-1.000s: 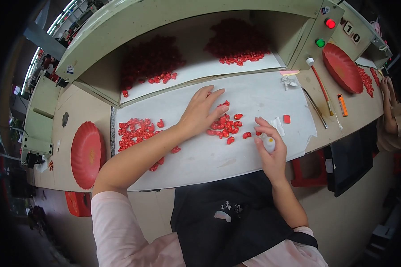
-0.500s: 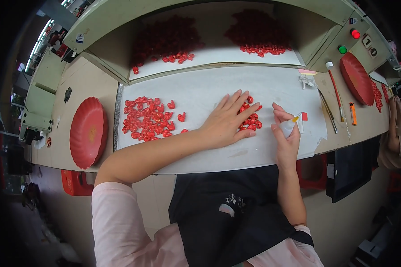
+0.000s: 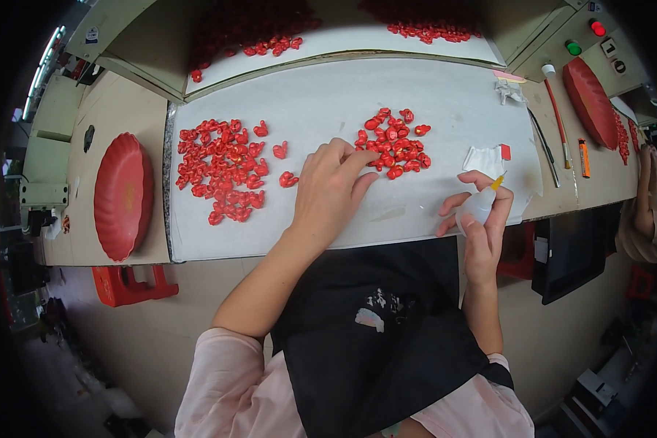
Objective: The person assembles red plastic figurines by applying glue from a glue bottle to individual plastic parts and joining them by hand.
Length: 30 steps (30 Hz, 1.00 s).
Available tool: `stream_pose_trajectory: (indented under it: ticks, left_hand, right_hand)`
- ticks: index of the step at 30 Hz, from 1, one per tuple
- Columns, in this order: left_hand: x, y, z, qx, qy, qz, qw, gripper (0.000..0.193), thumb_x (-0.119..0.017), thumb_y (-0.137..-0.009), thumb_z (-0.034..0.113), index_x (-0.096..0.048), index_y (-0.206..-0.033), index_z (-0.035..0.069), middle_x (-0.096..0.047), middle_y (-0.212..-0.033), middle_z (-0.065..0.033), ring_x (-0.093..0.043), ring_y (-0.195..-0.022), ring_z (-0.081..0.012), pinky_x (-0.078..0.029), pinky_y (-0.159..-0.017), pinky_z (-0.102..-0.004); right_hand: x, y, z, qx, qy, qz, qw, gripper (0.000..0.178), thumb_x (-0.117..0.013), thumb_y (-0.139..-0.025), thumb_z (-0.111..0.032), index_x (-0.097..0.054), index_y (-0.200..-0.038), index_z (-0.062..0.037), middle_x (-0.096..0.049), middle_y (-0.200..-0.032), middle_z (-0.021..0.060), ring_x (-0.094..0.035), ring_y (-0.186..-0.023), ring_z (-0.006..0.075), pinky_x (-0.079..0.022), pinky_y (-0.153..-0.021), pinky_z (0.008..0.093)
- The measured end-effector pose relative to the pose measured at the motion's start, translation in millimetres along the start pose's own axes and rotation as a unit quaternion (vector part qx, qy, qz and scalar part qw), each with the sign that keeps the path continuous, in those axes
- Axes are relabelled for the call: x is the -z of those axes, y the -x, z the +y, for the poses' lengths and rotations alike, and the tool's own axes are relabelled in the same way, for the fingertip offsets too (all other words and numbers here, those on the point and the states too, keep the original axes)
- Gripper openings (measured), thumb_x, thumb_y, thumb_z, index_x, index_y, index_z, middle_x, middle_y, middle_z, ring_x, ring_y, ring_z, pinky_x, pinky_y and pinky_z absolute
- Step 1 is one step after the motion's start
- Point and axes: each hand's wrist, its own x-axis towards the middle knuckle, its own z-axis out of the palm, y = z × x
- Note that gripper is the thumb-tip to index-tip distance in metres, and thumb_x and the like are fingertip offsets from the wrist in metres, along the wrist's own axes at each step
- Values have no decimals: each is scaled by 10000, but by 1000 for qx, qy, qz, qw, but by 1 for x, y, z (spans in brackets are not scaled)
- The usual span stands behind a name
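My left hand point(image 3: 331, 182) is bent over the white sheet point(image 3: 233, 241), its fingertips at the left edge of a cluster of small glossy red pieces point(image 3: 396, 142). The thumb stands apart from the index finger, and I see nothing held between them. In my right hand point(image 3: 482, 233) is a white squeeze bottle point(image 3: 477, 204) with a yellow nozzle, tilted up to the right. To the left lies a larger, looser pile of red pieces point(image 3: 215, 160), knobbly in shape. A few single red pieces point(image 3: 280, 150) lie between that pile and my left hand.
Red scalloped trays rest at the left point(image 3: 124, 197) and far right point(image 3: 590, 104). A brush point(image 3: 557, 117), a thin tool point(image 3: 544, 150) and an orange marker-like stick point(image 3: 584, 158) lie at the right. More red pieces point(image 3: 434, 31) fill the open-fronted cabinet behind.
My left hand has lifted off the right cluster and drawn back left, its spread fingers now bent. The bottle in my right hand has turned upright, off the crumpled white paper. The view has shifted.
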Motion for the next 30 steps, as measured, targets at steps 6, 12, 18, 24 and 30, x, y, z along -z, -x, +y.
stream_pose_trajectory:
  ticks: [6, 12, 18, 24, 30]
  left_hand:
    - [-2, 3, 1, -27, 10, 50, 998, 151, -638, -682, 29, -568, -816, 30, -551, -835, -72, -547, -752, -218, -426, -663, -296]
    - [12, 19, 16, 183, 522, -43, 832, 116, -571, -758, -6, -557, -872, 9, -594, -926, -115, -591, -771, -165, -472, -706, -283]
    - [9, 25, 9, 264, 712, -104, 643, 129, -543, -787, -4, -559, -915, -13, -589, -951, -143, -600, -775, -176, -477, -722, -276]
    - [8, 30, 15, 258, 757, -119, 588, 190, -537, -789, -7, -573, -975, -18, -589, -964, -135, -603, -801, -195, -474, -749, -284]
    - [7, 33, 17, 251, 744, -109, 609, 228, -532, -785, -21, -565, -1010, -26, -574, -991, -116, -587, -859, -196, -460, -784, -291]
  right_hand:
    - [-2, 8, -12, -26, 63, -53, 996, 331, -473, -775, -59, -406, -1085, 35, -400, -1135, 169, -530, -876, 239, -497, -672, 352]
    - [-11, 7, -13, -78, -39, -111, 990, 403, -474, -776, -27, -423, -1172, 30, -408, -1049, 110, -520, -890, 180, -485, -721, 295]
    - [-18, 11, -21, -90, -13, -86, 992, 479, -509, -770, -24, -379, -1228, 28, -407, -1027, 107, -543, -869, 188, -490, -724, 304]
    - [-12, 22, -24, -65, -38, -19, 997, 450, -575, -754, -32, -405, -1164, 43, -478, -975, 139, -582, -787, 206, -502, -645, 303]
    - [-14, 16, -26, -32, -146, 70, 986, 375, -663, -713, -111, -398, -961, -15, -504, -931, 143, -542, -661, 179, -447, -548, 262]
